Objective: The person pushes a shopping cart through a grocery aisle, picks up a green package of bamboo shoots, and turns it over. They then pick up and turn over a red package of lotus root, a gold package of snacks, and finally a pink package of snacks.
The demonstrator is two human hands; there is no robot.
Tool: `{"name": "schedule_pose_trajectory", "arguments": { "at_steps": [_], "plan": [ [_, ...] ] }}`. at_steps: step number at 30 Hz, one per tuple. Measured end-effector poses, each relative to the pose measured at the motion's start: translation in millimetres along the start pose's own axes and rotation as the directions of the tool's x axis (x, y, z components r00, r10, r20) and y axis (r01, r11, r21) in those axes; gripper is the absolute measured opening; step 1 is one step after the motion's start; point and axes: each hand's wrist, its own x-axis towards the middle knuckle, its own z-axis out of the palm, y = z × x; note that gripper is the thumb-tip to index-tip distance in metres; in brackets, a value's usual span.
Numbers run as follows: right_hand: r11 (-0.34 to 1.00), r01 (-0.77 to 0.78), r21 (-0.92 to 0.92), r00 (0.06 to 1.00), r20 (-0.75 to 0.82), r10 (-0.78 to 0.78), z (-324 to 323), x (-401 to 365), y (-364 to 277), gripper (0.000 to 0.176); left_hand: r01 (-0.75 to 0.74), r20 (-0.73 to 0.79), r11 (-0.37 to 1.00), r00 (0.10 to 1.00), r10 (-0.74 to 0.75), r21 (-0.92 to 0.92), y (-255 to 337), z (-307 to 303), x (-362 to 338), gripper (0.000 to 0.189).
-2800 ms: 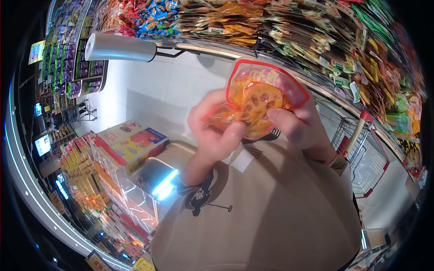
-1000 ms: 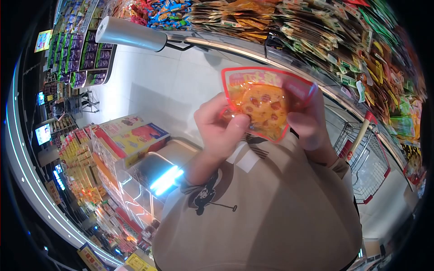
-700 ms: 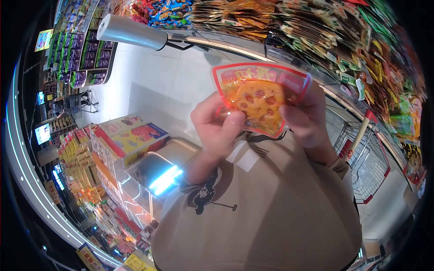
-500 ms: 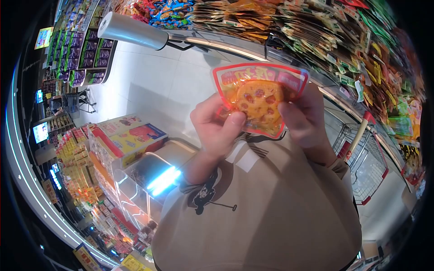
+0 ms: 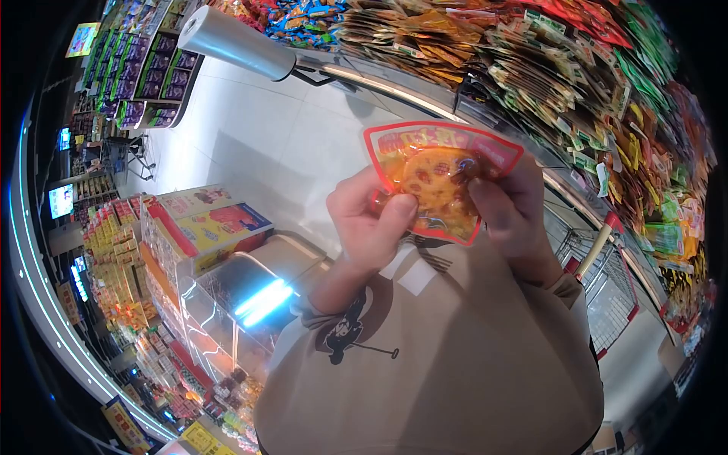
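Head view: one camera, looking down over the person's chest.
Pouch: red-rimmed clear snack pouch with orange sliced food inside, held upright in front of the chest, print side facing the camera.
Left hand: left hand pinches the pouch's lower left edge, its fingers closed on the film, thumb in front and the others behind.
Right hand: right hand grips the pouch's right side, its fingers clamped on it, thumb lying across the front.
Shirt: beige shirt with a dark figure print, just below both hands.
Rack: display rack of hanging snack packets, beyond the fingers, running from above them down the right.
Roll: roll of plastic bags on a metal arm, well above the left fingers.
Cart: shopping cart with a red handle, below and right of the right fingers.
Boxes: stacked yellow and red cartons, left of the left fingers, on the pale tiled floor.
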Motion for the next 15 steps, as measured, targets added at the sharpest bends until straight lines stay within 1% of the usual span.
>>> {"name": "schedule_pose_trajectory", "arguments": {
  "at_steps": [1,3,4,6,7,9,10,13,14,15],
  "plan": [
    [0.998,-0.043,0.052,0.999,-0.004,0.043,-0.1,-0.1,0.4,0.032,0.032,-0.051,0.999,0.998,-0.032,-0.007,-0.6,0.5,-0.4,0.028],
    [0.966,-0.134,0.222,0.989,-0.035,0.145,2.5,0.9,-0.4,0.033,0.079,-0.125,0.995,0.989,-0.085,-0.055,-5.8,7.9,3.6,0.029],
    [0.940,-0.163,0.301,0.982,-0.040,0.183,0.4,2.9,1.0,0.034,0.141,-0.050,0.989,0.988,-0.143,-0.043,-8.3,8.2,7.1,0.029],
    [0.991,-0.093,0.099,0.995,-0.024,0.095,-17.6,4.6,15.7,0.026,0.256,0.089,0.967,0.963,-0.256,0.007,-10.2,-6.6,13.4,0.030],
    [0.998,-0.061,-0.018,0.998,-0.029,0.060,-23.4,9.2,18.9,0.023,0.315,0.175,0.948,0.932,-0.317,0.038,-11.9,-10.4,18.7,0.030],
    [0.930,-0.227,-0.291,0.966,0.051,0.252,-39.2,15.2,12.3,0.019,0.415,0.323,0.900,0.840,-0.436,0.134,-15.6,-17.0,26.9,0.029],
    [0.858,-0.294,-0.421,0.934,0.066,0.352,-48.2,16.6,8.7,0.018,0.428,0.341,0.896,0.830,-0.442,0.119,-25.2,-18.1,27.7,0.030],
    [0.858,-0.242,-0.454,0.967,-0.040,0.252,-91.2,31.8,6.1,0.017,0.425,0.325,0.895,0.834,-0.445,0.136,-38.9,-29.6,34.2,0.031],
    [0.797,-0.213,-0.565,0.975,-0.170,0.140,-113.1,36.3,7.4,0.018,0.431,0.266,0.878,0.839,-0.474,0.208,-47.8,-39.6,32.8,0.031],
    [0.870,-0.134,-0.475,0.957,-0.289,-0.010,-123.5,45.0,-2.7,0.018,0.447,0.225,0.865,0.840,-0.494,0.229,-58.8,-51.8,30.5,0.030]
  ]
}}
